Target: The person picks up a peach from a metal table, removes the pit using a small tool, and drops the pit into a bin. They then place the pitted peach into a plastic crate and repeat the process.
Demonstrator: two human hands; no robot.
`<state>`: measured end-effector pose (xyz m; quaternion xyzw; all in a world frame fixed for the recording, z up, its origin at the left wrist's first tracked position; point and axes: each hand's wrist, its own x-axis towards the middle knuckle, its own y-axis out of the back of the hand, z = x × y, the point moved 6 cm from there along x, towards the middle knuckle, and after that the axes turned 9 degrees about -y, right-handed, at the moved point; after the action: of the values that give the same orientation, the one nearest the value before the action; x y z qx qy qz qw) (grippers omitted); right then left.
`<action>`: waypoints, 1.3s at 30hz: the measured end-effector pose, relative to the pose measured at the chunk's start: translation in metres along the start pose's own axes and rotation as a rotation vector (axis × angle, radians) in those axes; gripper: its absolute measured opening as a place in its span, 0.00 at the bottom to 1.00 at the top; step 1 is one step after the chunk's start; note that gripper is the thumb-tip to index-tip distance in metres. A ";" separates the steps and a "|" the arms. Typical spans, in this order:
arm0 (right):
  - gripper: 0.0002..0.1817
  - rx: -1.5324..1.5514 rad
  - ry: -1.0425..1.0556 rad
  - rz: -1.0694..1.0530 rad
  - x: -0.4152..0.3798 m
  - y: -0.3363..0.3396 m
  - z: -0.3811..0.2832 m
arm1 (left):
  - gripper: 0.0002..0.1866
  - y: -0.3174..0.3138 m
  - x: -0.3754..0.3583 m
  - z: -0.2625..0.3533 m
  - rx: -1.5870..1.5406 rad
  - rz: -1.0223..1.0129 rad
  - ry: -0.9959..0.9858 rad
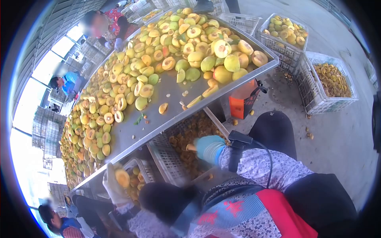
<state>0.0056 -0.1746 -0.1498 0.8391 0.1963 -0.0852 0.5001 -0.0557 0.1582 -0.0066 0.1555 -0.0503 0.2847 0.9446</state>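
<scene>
My left hand, in a whitish glove, holds a peach half with its cut side showing, just below the table's near edge. Behind it, a crate contains more yellow fruit. My right hand, in a light blue glove, is curled over a crate of brown pits and scraps. A short tan stub pokes out of its fingers; blur leaves me unable to tell what it is. Above both hands, the metal table bears a large heap of halved peaches.
Right of the table stand a crate of fruit and a crate of brown pits. An orange and black bag is under the table corner. Other people work along the far side, with stacked crates behind.
</scene>
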 end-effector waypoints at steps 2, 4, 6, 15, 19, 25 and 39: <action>0.17 0.033 -0.042 0.036 0.007 0.011 0.007 | 0.20 0.015 0.007 -0.019 0.185 0.024 0.058; 0.21 0.125 -0.117 0.060 0.014 0.014 0.012 | 0.21 0.008 0.010 -0.003 0.168 0.059 -0.093; 0.18 0.093 -0.048 0.065 -0.008 0.031 0.001 | 0.17 -0.052 0.010 0.028 0.002 -0.091 -0.194; 0.14 0.065 0.130 -0.058 -0.033 0.045 -0.003 | 0.27 -0.354 0.001 0.077 0.503 -0.974 -0.602; 0.13 0.144 0.077 -0.026 -0.036 0.064 0.004 | 0.26 -0.372 0.005 0.059 0.796 -1.155 -0.506; 0.15 0.230 0.114 0.112 -0.036 0.093 0.005 | 0.22 -0.328 0.009 0.045 0.555 -1.072 -0.191; 0.25 1.526 0.244 0.204 0.019 0.066 -0.021 | 0.16 -0.226 -0.051 0.092 -0.507 -0.568 -0.133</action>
<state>0.0488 -0.1794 -0.0932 0.9683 0.0591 -0.0574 -0.2356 0.0265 -0.0765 0.0112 -0.0572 -0.1354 -0.0203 0.9889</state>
